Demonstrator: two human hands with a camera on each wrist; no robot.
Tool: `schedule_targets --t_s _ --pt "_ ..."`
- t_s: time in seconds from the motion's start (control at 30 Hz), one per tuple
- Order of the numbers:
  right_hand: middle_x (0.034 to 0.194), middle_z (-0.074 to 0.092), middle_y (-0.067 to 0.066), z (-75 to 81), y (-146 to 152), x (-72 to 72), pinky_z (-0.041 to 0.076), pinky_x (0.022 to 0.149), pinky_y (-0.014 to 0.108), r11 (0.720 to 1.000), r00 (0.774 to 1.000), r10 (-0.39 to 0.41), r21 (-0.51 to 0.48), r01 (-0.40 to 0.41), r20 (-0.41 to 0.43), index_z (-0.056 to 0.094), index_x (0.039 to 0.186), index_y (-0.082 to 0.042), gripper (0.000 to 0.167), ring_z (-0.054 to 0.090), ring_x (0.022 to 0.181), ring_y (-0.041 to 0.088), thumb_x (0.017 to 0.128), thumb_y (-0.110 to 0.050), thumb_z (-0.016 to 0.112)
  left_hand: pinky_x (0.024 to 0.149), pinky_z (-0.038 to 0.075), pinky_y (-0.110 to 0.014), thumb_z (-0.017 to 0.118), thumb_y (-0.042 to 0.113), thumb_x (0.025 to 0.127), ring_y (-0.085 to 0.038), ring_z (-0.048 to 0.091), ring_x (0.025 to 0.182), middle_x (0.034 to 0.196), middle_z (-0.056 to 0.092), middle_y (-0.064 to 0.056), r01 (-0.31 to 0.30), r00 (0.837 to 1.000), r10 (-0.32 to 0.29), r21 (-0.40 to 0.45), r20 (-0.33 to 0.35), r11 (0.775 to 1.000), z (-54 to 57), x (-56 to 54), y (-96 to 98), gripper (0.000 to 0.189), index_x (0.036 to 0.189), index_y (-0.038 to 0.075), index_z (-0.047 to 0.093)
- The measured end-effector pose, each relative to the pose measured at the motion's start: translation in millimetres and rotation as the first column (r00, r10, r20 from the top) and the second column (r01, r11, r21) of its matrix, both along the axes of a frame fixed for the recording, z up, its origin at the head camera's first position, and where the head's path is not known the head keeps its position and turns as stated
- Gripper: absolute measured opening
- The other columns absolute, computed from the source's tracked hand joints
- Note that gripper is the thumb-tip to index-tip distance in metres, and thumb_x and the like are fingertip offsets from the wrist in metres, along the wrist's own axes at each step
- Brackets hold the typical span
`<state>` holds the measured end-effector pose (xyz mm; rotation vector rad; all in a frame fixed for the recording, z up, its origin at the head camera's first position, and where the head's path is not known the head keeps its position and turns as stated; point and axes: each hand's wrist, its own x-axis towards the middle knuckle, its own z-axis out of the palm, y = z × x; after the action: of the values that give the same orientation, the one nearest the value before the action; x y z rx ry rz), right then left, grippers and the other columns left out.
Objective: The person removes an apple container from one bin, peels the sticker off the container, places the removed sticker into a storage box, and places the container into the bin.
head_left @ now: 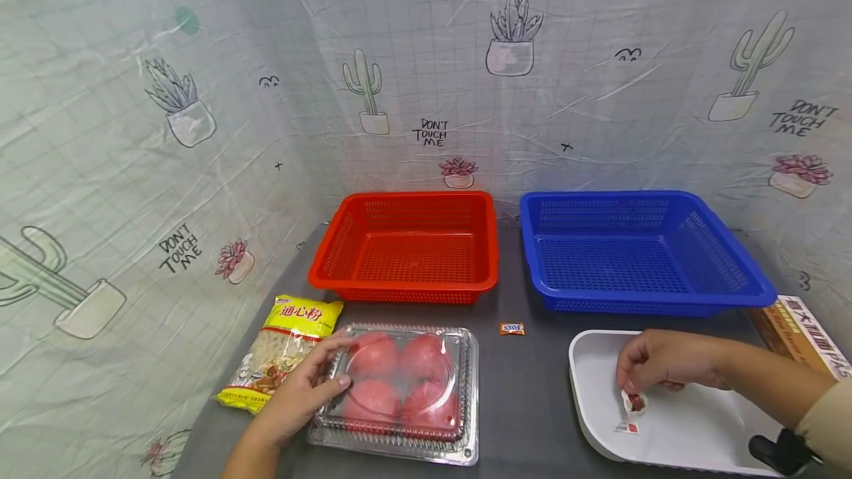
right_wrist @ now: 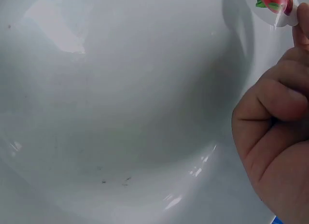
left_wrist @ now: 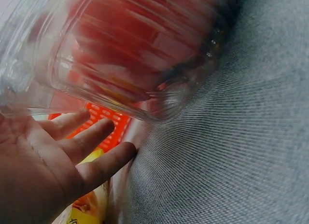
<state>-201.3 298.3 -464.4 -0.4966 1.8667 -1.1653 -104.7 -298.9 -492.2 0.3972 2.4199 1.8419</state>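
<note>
A clear plastic box (head_left: 459, 390) with several round red fruits (head_left: 374, 405) inside stands before my left hand (head_left: 299, 394). That hand's fingers (left_wrist: 104, 168) are spread and fairly straight, with the thumb touching the lid's left side. Over the white tray (head_left: 577, 398), my right hand (head_left: 665, 361) pinches a small white packet (head_left: 634, 409) by its top end. Red fruit with green leaves is printed on the packet, which hangs partly hidden by the fingers; in the right wrist view only its end (right_wrist: 277, 4) shows at the top right corner.
A red basket (head_left: 402, 294) and a blue basket (head_left: 639, 301) stand at the back. A yellow bag of macaroni (head_left: 266, 353) lies at the left, an orange wrapped candy (head_left: 512, 329) in the middle. At the far right, a brown box (head_left: 799, 335) sits beside the white tray.
</note>
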Motion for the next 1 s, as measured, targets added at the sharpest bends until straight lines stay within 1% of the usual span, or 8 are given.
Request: schedule_targets --t_s 0.07,0.23,0.33,0.5,0.7,0.83,0.93,1.0 --pt "0.086 0.073 0.005 0.5 -0.9 0.9 0.026 0.048 0.02 1.0 1.0 -0.014 0.026 0.014 -0.004 0.075 0.104 0.001 0.014 0.04 0.058 0.007 0.095 -0.005 0.068 0.111 0.031 -0.012 0.068 0.004 0.103 0.011 0.033 0.144 0.169 0.031 -0.021 0.005 1.0 -0.004 0.003 -0.007 1.0 -0.4 0.0 0.2 0.052 0.152 0.008 0.052" --pt "0.079 0.061 -0.003 2.8 -1.5 2.1 0.026 0.049 0.019 0.999 1.0 -0.004 0.032 0.005 -0.023 0.075 0.111 -0.002 0.016 0.039 0.057 0.006 0.096 -0.007 0.07 0.112 0.031 -0.012 0.067 0.002 0.103 0.01 0.034 0.144 0.167 0.032 -0.023 0.012 1.0 -0.012 0.008 -0.023 1.0 -1.0 0.6 0.5 0.051 0.152 0.006 0.052" --pt "0.076 0.057 -0.004 4.1 -0.7 2.6 0.026 0.047 0.02 1.0 1.0 0.006 0.026 -0.005 -0.024 0.071 0.117 -0.002 0.021 0.038 0.055 0.005 0.097 -0.007 0.071 0.112 0.03 -0.012 0.067 0.003 0.103 0.012 0.033 0.144 0.168 0.032 -0.023 0.007 1.0 -0.007 0.002 -0.023 1.0 -0.4 0.7 0.5 0.051 0.152 0.006 0.052" --pt "0.076 0.055 -0.002 4.9 1.3 4.2 0.025 0.046 0.02 0.999 0.999 0.022 0.047 -0.02 -0.042 0.067 0.126 -0.004 0.029 0.039 0.054 0.006 0.099 -0.011 0.073 0.112 0.029 -0.012 0.067 0.002 0.103 0.011 0.034 0.144 0.168 0.031 -0.024 0.003 1.0 -0.003 0.0 -0.028 1.0 1.7 0.8 1.1 0.05 0.151 0.006 0.053" --pt "0.079 0.055 -0.003 6.7 1.7 4.6 0.028 0.049 0.019 0.994 0.992 0.093 0.058 -0.089 -0.08 0.063 0.136 -0.006 0.037 0.043 0.059 0.006 0.1 -0.009 0.071 0.112 0.029 -0.011 0.067 0.003 0.103 0.012 0.032 0.145 0.168 0.032 -0.023 0.005 1.0 -0.005 0.011 -0.015 1.0 3.3 2.6 1.2 0.051 0.152 0.006 0.052" --pt "0.081 0.056 -0.001 18.5 0.8 2.8 0.032 0.052 0.019 0.989 0.987 0.133 0.075 -0.126 -0.09 0.062 0.141 -0.005 0.04 0.048 0.063 0.007 0.102 -0.009 0.068 0.112 0.029 -0.011 0.066 0.003 0.103 0.012 0.032 0.144 0.169 0.03 -0.023 0.008 1.0 -0.008 0.012 -0.004 1.0 3.2 2.6 1.5 0.051 0.152 0.006 0.052" --pt "0.085 0.056 0.002 33.3 0.5 0.1 0.038 0.057 0.021 0.986 0.986 0.147 0.094 -0.139 -0.085 0.062 0.143 -0.006 0.04 0.053 0.068 0.011 0.103 -0.01 0.065 0.112 0.029 -0.011 0.066 0.003 0.103 0.012 0.032 0.144 0.169 0.029 -0.022 0.005 1.0 -0.005 0.006 0.0 1.0 3.4 1.9 1.5 0.051 0.152 0.007 0.052" --pt "0.09 0.059 0.005 43.7 0.1 -1.8 0.044 0.062 0.023 0.985 0.984 0.159 0.08 -0.153 -0.076 0.061 0.144 -0.005 0.04 0.057 0.073 0.015 0.105 -0.009 0.063 0.112 0.029 -0.012 0.067 0.004 0.103 0.012 0.032 0.144 0.169 0.03 -0.022 0.004 1.0 -0.004 0.002 -0.003 1.0 3.7 1.4 1.2 0.051 0.152 0.008 0.053"
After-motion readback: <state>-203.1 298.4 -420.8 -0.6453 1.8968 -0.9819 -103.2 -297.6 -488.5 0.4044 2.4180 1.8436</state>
